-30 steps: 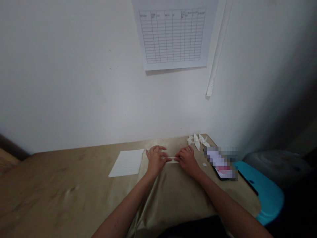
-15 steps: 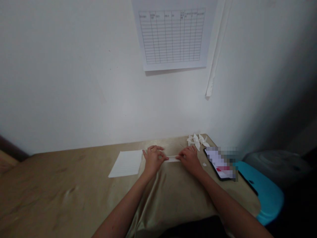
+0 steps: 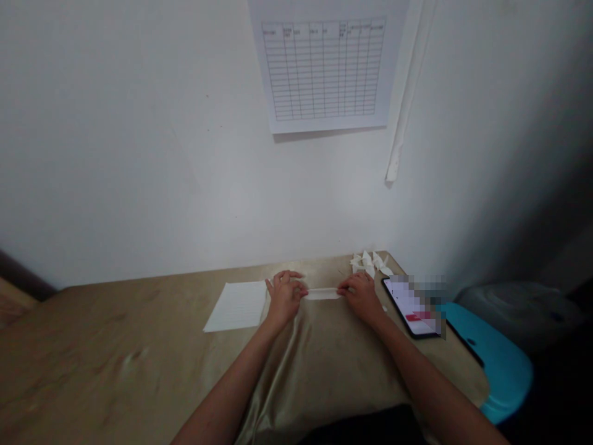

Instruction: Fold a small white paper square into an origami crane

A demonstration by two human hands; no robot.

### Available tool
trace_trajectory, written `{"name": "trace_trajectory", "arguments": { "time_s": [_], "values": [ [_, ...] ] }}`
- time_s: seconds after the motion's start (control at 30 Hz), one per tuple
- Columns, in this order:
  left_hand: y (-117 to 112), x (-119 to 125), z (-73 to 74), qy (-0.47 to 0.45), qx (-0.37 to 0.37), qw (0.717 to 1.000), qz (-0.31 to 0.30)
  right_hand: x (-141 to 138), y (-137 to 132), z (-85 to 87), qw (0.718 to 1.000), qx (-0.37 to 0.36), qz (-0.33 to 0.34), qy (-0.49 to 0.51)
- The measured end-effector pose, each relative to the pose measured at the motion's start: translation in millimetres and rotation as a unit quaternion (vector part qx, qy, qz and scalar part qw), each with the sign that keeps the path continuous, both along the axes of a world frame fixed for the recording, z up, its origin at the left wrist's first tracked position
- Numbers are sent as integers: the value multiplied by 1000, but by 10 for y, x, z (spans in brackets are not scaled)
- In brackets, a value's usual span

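Observation:
A narrow folded strip of white paper [image 3: 323, 294] lies across the table between my two hands. My left hand [image 3: 286, 296] pinches its left end between thumb and finger, with the other fingers extended over the tabletop. At the right end, my right hand [image 3: 361, 295] is closed on the paper with thumb and fingertips. Left of my left hand rests a stack of lined white paper sheets [image 3: 238, 305], close to the thumb side of the wrist. Several small folded white paper pieces [image 3: 369, 262] sit just beyond my right hand.
A phone [image 3: 410, 309] with a lit screen, partly pixelated, lies right of my right forearm. A turquoise stool [image 3: 504, 364] stands beyond the right edge of the cloth-covered table [image 3: 139, 346]. A printed table sheet [image 3: 327, 74] hangs on the wall behind.
My hands have moved slightly apart along the strip, so more of the white paper shows between them. The camera view has shifted a little.

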State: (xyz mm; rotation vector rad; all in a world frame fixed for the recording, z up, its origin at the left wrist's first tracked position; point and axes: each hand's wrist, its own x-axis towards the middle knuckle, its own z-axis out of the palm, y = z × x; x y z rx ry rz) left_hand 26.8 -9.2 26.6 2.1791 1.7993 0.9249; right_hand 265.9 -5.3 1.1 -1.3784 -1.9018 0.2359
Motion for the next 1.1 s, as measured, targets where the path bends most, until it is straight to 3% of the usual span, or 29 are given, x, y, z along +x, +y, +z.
{"name": "trace_trajectory", "arguments": {
  "time_s": [0.2, 0.5, 0.67, 0.83, 0.97, 1.1],
  "values": [
    [-5, -7, -15, -6, 15, 1000, 9, 43, 14, 2, 999, -3, -8, 32],
    [5, 16, 8, -94, -37, 994, 37, 86, 133, -112, 971, -19, -1, 238],
    [-11, 116, -82, -93, -41, 995, 0, -37, 69, -123, 959, -107, 64, 253],
    [-67, 180, -74, -82, -59, 995, -10, -83, -1, 14, 949, -126, 129, 260],
    [-85, 198, -52, -78, -67, 995, -14, -91, -31, 78, 950, -145, 120, 251],
    [-81, 204, -54, -100, -25, 994, -31, -114, -42, 78, 945, -165, 115, 258]
  ]
}}
